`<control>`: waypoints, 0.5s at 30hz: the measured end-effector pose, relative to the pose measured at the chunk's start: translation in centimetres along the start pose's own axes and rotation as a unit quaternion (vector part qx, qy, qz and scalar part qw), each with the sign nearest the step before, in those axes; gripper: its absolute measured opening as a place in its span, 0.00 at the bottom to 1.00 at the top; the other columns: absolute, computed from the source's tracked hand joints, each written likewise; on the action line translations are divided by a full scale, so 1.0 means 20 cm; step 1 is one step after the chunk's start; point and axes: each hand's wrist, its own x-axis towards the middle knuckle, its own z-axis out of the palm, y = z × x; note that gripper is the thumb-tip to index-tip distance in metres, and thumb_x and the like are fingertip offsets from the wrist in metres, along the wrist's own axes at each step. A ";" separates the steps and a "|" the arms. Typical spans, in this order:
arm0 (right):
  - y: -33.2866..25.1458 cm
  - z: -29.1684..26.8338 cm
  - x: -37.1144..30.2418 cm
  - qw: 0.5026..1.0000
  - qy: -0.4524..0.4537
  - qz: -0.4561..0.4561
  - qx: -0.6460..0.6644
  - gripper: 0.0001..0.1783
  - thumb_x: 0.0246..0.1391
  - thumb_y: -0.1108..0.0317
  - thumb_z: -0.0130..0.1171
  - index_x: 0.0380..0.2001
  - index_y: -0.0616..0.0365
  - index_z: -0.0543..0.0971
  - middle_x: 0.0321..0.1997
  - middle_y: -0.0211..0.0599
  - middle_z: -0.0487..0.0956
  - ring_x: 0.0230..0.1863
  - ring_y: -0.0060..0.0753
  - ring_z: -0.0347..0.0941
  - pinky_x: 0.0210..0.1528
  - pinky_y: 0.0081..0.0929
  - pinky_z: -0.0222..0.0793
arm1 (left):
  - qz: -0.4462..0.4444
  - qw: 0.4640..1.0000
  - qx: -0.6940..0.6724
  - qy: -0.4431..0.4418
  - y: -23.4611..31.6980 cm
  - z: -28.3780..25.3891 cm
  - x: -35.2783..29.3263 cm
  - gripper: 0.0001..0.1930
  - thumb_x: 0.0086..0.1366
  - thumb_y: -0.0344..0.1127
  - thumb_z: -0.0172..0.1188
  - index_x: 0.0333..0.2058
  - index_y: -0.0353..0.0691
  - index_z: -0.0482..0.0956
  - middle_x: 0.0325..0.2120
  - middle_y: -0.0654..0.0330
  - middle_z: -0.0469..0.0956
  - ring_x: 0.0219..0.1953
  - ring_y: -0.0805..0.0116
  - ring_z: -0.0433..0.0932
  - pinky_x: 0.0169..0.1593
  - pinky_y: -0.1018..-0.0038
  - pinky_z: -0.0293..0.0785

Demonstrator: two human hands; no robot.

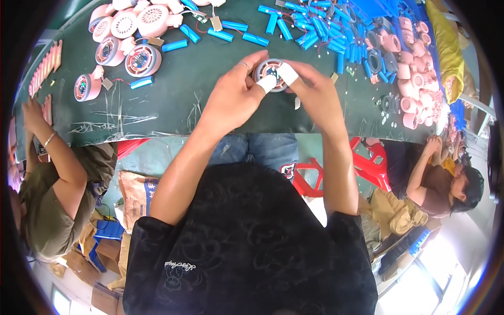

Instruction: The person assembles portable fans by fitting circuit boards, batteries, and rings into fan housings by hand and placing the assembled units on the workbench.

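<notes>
Above the green work mat [173, 113], both my hands hold a small round fan housing [272, 69], pink with a grey ring and a blue circuit board inside. My left hand [231, 100] grips its left side, the thumb lying over the lower edge. On the opposite side my right hand [317, 97] has its fingers around the rim, with the thumb pressing near the board. White tape or covers wrap both thumbs. Fingers partly hide the housing's sides. To the left lie similar housings [142, 59] with exposed boards; one is near a blue cylindrical battery [142, 82].
More pink fan parts [153, 21] are heaped at the far left. A pile of blue wired batteries [315, 23] covers the far middle, beside pink housings [412, 84] on the right. Co-workers' hands [34, 113] work at both sides. Red stools [370, 165] stand by the table.
</notes>
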 end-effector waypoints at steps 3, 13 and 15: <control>0.04 0.05 -0.02 0.986 0.033 0.045 0.157 0.15 0.60 0.74 0.60 0.50 0.64 0.83 0.47 0.36 0.82 0.45 0.26 0.79 0.47 0.21 0.76 | 0.006 1.000 -0.023 0.003 0.00 0.02 0.01 0.31 0.59 0.24 0.56 0.63 0.30 0.68 0.41 0.58 0.81 0.28 0.77 0.72 0.39 0.76 0.75; -0.03 0.06 0.13 0.993 -0.014 0.090 0.073 0.09 0.56 0.66 0.63 0.31 0.62 0.81 0.30 0.30 0.82 0.30 0.17 0.72 0.30 0.23 0.67 | -0.111 0.993 -0.019 0.021 0.12 -0.01 0.00 0.21 0.65 0.29 0.52 0.57 0.33 0.74 0.33 0.61 0.82 0.26 0.79 0.74 0.36 0.75 0.75; 0.03 0.10 0.12 0.994 0.062 0.073 0.045 0.10 0.55 0.66 0.60 0.27 0.62 0.78 0.23 0.35 0.76 0.26 0.20 0.67 0.28 0.28 0.62 | -0.032 0.994 0.070 0.072 0.03 -0.01 -0.02 0.19 0.68 0.30 0.51 0.56 0.34 0.75 0.35 0.55 0.84 0.30 0.68 0.81 0.40 0.70 0.77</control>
